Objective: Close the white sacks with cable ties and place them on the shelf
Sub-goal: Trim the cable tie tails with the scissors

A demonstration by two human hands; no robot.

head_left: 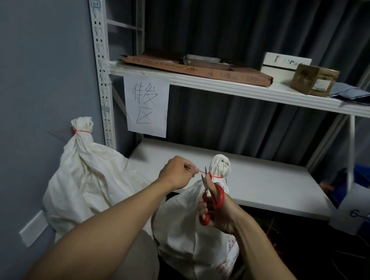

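**Holding a red cable tie [201,172] taut at a white sack's [187,241] neck, scissors [211,198] at the ready**

The left hand [177,173] is curled, thumb and forefinger pinching the tie's loose tail and drawing it straight out to the left of the gathered neck. The right hand [220,213] grips the red scissor handles, fingers through the loops. The blades are slightly parted, with the tie running between them just beside the neck.

This sack stands near, in front of the lower shelf [265,188]. Its base is lost in shadow and behind the forearms. A second sack [85,182] leans to the left against the wall and the shelf post [99,52], its neck bound by another red tie [83,131] whose tail blurs against the wall. Printing on the near sack's right side is too small to read.

The lower shelf's white board lies bare behind the sack's neck and off to the right. A handwritten paper sign [146,104] hangs from the upper shelf [230,86] at far left.
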